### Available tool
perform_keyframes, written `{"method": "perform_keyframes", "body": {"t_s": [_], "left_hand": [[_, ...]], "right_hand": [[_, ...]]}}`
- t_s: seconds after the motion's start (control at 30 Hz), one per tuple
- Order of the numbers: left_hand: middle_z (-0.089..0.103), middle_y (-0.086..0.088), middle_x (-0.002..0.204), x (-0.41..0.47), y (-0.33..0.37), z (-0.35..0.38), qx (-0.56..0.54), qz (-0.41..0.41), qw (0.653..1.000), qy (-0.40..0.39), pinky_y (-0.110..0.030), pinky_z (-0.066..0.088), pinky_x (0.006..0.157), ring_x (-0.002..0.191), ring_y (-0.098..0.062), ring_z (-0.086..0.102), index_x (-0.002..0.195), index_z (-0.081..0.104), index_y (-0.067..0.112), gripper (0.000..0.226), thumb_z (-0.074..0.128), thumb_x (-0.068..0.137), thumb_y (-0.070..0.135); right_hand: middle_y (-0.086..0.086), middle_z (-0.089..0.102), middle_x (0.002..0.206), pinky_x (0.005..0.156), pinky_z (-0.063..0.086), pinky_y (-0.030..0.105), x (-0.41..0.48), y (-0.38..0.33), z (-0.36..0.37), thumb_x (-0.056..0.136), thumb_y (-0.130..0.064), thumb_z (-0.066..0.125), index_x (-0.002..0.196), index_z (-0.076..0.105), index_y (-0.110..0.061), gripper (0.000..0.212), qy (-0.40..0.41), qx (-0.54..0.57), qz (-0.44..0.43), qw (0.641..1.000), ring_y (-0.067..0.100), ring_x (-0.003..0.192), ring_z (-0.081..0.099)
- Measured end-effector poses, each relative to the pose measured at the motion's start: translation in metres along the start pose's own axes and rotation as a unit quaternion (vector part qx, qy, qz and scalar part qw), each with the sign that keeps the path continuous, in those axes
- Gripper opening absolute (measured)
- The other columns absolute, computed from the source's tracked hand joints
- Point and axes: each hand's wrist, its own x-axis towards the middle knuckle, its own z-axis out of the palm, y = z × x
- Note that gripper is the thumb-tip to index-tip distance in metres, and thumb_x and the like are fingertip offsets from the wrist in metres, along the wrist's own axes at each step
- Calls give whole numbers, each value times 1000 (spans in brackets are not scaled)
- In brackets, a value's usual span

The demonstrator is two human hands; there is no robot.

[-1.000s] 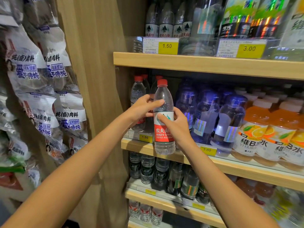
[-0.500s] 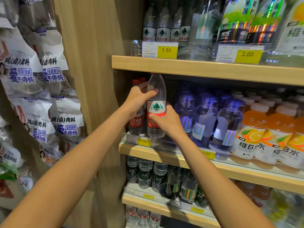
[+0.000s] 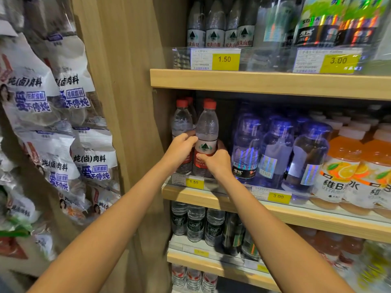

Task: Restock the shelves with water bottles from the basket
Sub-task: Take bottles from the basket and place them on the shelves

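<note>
A clear water bottle (image 3: 207, 127) with a red cap and a red-and-white label stands upright at the left end of the middle shelf (image 3: 275, 210). My left hand (image 3: 183, 146) grips its left side at the label. My right hand (image 3: 216, 162) grips the label's lower front from the right. Another red-capped water bottle (image 3: 181, 121) stands just to its left, partly behind my left hand. The basket is out of view.
Blue soda-water bottles (image 3: 275, 153) and orange vitamin drinks (image 3: 342, 166) fill the shelf to the right. A wooden side panel (image 3: 135, 102) bounds the shelf on the left. Hanging white snack bags (image 3: 63, 123) are further left. Shelves above and below hold more bottles.
Both hands moved the bottle from in front of the shelf, tilted it under the upper shelf, then set it upright on the middle shelf. Both hands slid down to the label.
</note>
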Motion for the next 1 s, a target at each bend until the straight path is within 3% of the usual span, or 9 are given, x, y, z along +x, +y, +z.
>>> {"method": "perform_keyframes", "body": {"t_s": [0.1,0.43,0.57,0.67,0.73,0.87,0.93,1.0], "left_hand": [[62,-10,112,1,-4,0,1,-16,1000,10,-39,42,98,110,-22,57,84,54,19,15,44,95,19],[61,-9,116,-4,-2,0,-3,-28,1000,-2,-41,42,103,114,-23,56,87,54,21,15,41,94,20],[61,-9,119,-7,-2,-2,48,-8,999,5,-41,44,100,111,-22,56,104,56,13,20,42,95,25],[60,-4,111,-12,1,-4,141,45,989,17,-34,45,87,100,-19,56,116,55,10,26,42,97,23],[59,-6,109,-18,2,-5,224,73,972,20,-30,41,80,96,-20,55,116,55,11,25,44,96,21],[56,-6,132,-35,-1,-6,374,118,919,27,-37,47,91,117,-25,54,132,51,14,42,49,91,24],[54,-6,131,-48,-2,-6,466,132,874,27,-41,47,89,118,-27,53,134,48,16,45,49,91,28],[53,-9,129,-61,-2,-5,571,143,808,17,-40,46,84,116,-29,52,130,48,14,43,49,91,33]], "right_hand": [[12,64,119,83,45,27,5,3,6,75,-17,78,131,45,-8,65,-13,10,-9,1000,26,110,60],[10,58,127,93,44,29,11,7,6,78,-14,74,137,38,-12,69,-53,22,-11,998,25,116,55],[13,59,126,93,45,31,4,2,-2,85,-18,69,135,41,-7,59,-81,-12,-12,997,27,116,56],[16,62,121,85,44,30,-3,-4,-9,90,-24,64,125,51,-1,44,-92,-71,-19,993,29,112,57],[16,62,119,84,46,34,-8,-6,-12,90,-32,63,120,53,-1,44,-87,-125,-25,988,30,109,58],[12,61,116,74,43,35,-21,-3,-20,90,-43,58,119,49,-6,48,-93,-242,-63,964,30,105,58],[10,62,112,71,44,35,-32,-2,-26,92,-44,53,118,50,-9,44,-98,-324,-112,934,29,101,60],[10,62,110,72,45,37,-45,-2,-34,93,-42,50,117,52,-10,40,-100,-402,-161,896,30,102,60]]}}
